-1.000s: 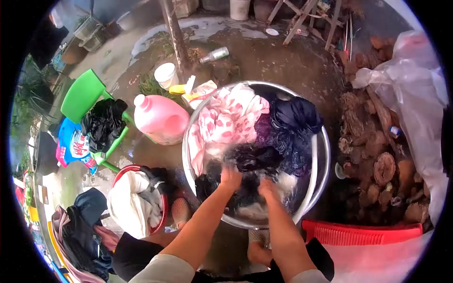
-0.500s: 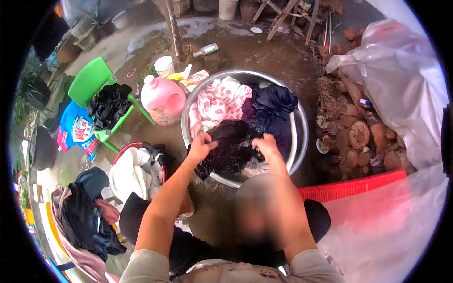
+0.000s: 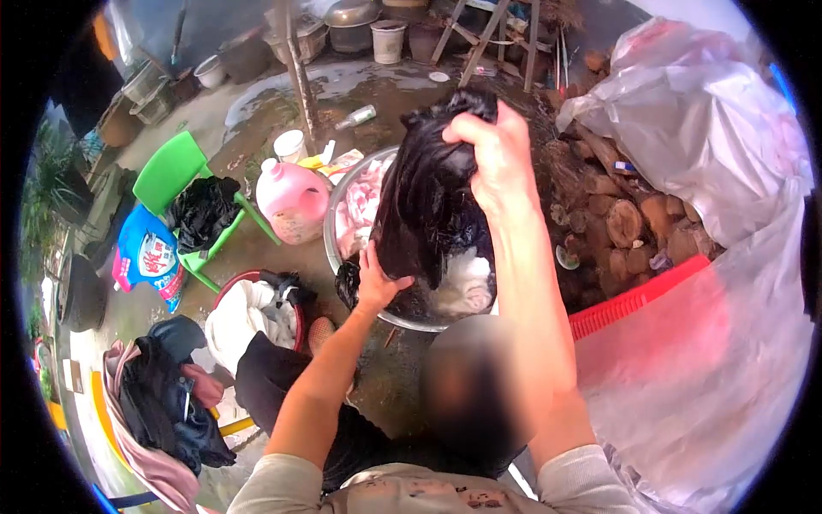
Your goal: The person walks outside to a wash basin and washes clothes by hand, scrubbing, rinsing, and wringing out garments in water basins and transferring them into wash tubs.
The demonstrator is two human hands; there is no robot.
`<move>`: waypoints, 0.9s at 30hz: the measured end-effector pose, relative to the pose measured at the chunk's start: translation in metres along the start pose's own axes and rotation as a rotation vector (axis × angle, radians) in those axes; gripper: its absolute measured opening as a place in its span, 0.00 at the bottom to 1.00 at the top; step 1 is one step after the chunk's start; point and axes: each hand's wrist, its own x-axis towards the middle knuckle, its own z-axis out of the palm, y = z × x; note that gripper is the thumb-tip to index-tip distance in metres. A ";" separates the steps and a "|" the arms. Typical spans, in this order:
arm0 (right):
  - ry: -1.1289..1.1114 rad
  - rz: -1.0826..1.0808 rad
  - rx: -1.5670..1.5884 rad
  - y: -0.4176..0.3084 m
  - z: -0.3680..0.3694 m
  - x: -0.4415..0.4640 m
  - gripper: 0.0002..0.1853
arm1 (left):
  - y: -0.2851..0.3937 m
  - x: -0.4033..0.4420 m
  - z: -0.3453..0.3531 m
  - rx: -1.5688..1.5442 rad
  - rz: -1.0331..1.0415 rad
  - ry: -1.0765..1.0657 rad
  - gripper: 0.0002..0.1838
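Observation:
My right hand [image 3: 505,163] is closed on the top of a wet black garment [image 3: 419,188], which hangs down over a large metal basin [image 3: 338,201]. Beside the garment's lower left part is my left hand [image 3: 379,278], its thumb and fingers spread against the dark cloth. A pink-and-white patterned cloth [image 3: 360,206] lies at the basin's left side. White cloth [image 3: 467,287] shows at its near side, next to dark fabric. The hanging garment hides much of the basin.
A pink jug [image 3: 291,201] stands left of the basin. Further left are a green chair [image 3: 171,167] and a blue detergent bag [image 3: 150,248]. A red tub [image 3: 298,330] holds white laundry. Stacked logs [image 3: 625,223] and plastic sheeting [image 3: 693,120] lie at right.
My right hand has lifted the black garment up out of the basin, away from me. My left hand has moved slightly down and right, and its fingers have spread.

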 end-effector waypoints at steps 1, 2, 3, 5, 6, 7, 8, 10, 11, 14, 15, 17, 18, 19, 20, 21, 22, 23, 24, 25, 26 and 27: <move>-0.010 -0.030 0.025 -0.007 -0.001 0.002 0.09 | -0.003 -0.003 0.019 0.018 -0.059 0.146 0.48; -0.001 -0.083 0.035 -0.014 -0.003 0.003 0.09 | -0.007 0.003 0.026 -0.214 -0.168 0.002 0.41; 0.001 -0.096 -0.028 -0.016 -0.012 0.008 0.08 | -0.008 0.012 0.032 -0.444 -0.280 -0.143 0.35; -0.006 -0.076 -0.079 -0.016 -0.037 0.026 0.08 | 0.007 0.026 0.034 -0.692 -0.559 -0.227 0.15; -0.001 -0.039 -0.126 -0.011 -0.057 0.034 0.11 | 0.039 0.032 0.016 -0.664 -0.657 -0.173 0.14; -0.009 0.001 -0.204 -0.006 -0.079 0.041 0.13 | 0.039 0.044 0.010 -0.750 -0.595 -0.204 0.15; -0.020 0.040 -0.282 0.000 -0.098 0.047 0.14 | 0.038 0.059 0.005 -0.837 -0.532 -0.233 0.15; -0.001 0.121 -0.439 0.022 -0.133 0.046 0.16 | 0.109 0.073 -0.030 -0.726 -0.359 -0.210 0.18; -0.048 0.186 -0.565 0.040 -0.153 0.043 0.16 | 0.111 0.096 -0.026 -0.629 -0.148 -0.221 0.19; -0.206 0.172 -1.129 0.131 -0.241 0.026 0.20 | 0.173 0.113 -0.035 -0.583 0.221 -0.199 0.19; -0.196 0.285 -1.232 0.148 -0.255 0.013 0.20 | 0.171 0.123 -0.026 -0.594 0.247 -0.168 0.19; -0.181 0.451 -1.394 0.173 -0.272 -0.012 0.19 | 0.162 0.135 -0.021 -0.594 0.249 -0.083 0.19; -0.176 0.507 -1.453 0.176 -0.269 -0.022 0.18 | 0.153 0.141 -0.021 -0.593 0.250 -0.039 0.20; -0.177 0.525 -1.511 0.173 -0.270 -0.030 0.15 | 0.122 0.155 -0.024 -0.328 0.289 0.026 0.18; -0.115 0.452 -1.497 0.170 -0.271 -0.028 0.15 | 0.099 0.156 -0.028 -0.119 0.287 0.130 0.18; -0.051 0.382 -1.483 0.169 -0.277 -0.026 0.14 | 0.074 0.152 -0.024 -0.131 0.153 0.096 0.18; 0.011 0.311 -1.469 0.171 -0.283 -0.024 0.13 | 0.010 0.158 -0.004 0.081 0.102 0.174 0.18; -0.014 0.213 -1.522 0.183 -0.290 -0.020 0.13 | 0.033 0.128 -0.005 0.181 -0.003 0.117 0.17; -0.083 0.215 -1.465 0.185 -0.285 -0.019 0.16 | -0.012 0.120 0.018 0.499 -0.013 -0.036 0.17; -0.190 0.274 -1.459 0.190 -0.272 -0.019 0.17 | -0.028 0.100 0.032 0.468 0.021 -0.222 0.18; -0.297 0.328 -1.451 0.197 -0.257 -0.021 0.19 | -0.019 0.086 0.038 0.635 0.060 -0.546 0.21; -0.427 0.313 -1.443 0.216 -0.248 -0.026 0.21 | -0.025 0.060 0.047 0.770 0.284 -0.515 0.27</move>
